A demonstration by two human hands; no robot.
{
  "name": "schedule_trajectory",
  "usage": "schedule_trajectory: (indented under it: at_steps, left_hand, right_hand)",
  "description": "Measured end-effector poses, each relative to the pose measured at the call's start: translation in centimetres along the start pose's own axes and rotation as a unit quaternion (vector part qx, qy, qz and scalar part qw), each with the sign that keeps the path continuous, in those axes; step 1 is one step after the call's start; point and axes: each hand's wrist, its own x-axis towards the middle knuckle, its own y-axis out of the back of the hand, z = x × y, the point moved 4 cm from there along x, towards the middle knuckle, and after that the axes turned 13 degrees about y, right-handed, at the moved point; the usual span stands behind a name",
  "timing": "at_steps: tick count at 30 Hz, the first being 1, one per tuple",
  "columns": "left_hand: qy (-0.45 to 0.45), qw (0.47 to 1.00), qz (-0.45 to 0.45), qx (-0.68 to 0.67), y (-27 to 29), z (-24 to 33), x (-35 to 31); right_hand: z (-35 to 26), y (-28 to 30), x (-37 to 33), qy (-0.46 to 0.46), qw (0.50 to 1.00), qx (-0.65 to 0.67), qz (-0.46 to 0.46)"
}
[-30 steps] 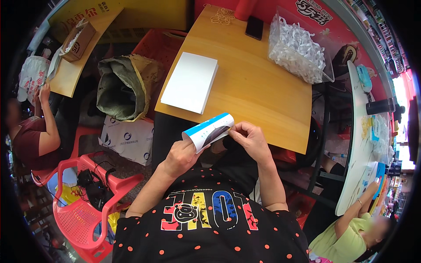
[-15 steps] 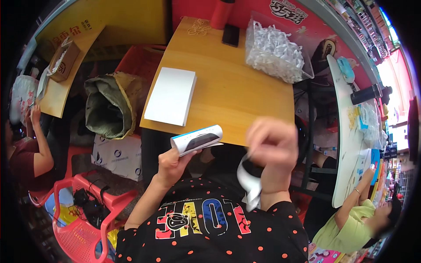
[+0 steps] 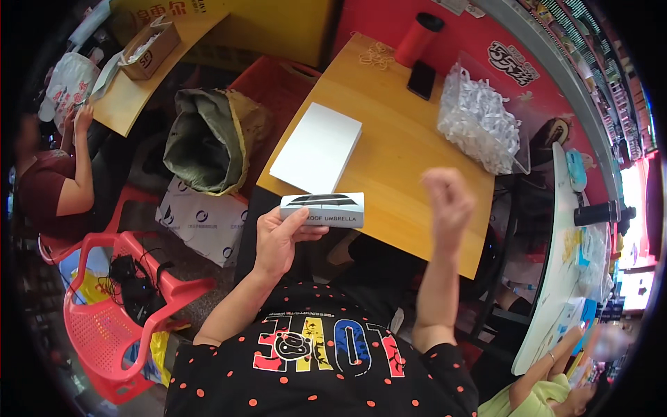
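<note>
My left hand point(image 3: 276, 240) is closed around a rolled printed sheet of paper point(image 3: 340, 208), grey-white with a dark car-like picture. Its thumb presses on the front and the fingers wrap underneath. The roll lies level just off the table's near edge, in front of my chest. A stack of white paper point(image 3: 316, 147) rests on the wooden table right behind it. Over the table's near right part, my right hand point(image 3: 448, 198) is raised and smeared by motion, so its fingers cannot be read. A small white strip point(image 3: 397, 320) shows low beside my shirt, partly hidden.
On the wooden table point(image 3: 389, 146) are a clear bin of white strips point(image 3: 481, 121), a black phone point(image 3: 421, 80), a red cylinder point(image 3: 419, 40) and rubber bands point(image 3: 375, 55). An open sack point(image 3: 208, 142) and a red chair point(image 3: 114, 313) stand left. Other people sit on both sides.
My right hand has risen and moved away from my body; the white strip that hung from it no longer shows there. My left hand has turned the paper roll level. The view has shifted.
</note>
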Motion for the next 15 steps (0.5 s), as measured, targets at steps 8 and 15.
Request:
schedule_trajectory:
  at_steps: [8,15]
  left_hand:
    - [-0.005,0.999,-0.007,0.032,-0.7,-0.3,0.2]
    - [-0.030,0.998,-0.012,0.063,-0.2,-0.9,-0.1]
  right_hand:
    - [-0.9,-5.9,-7.6,-0.125,0.987,0.098,0.005]
    - [0.6,-6.5,-9.2,-0.254,0.943,0.209,0.054]
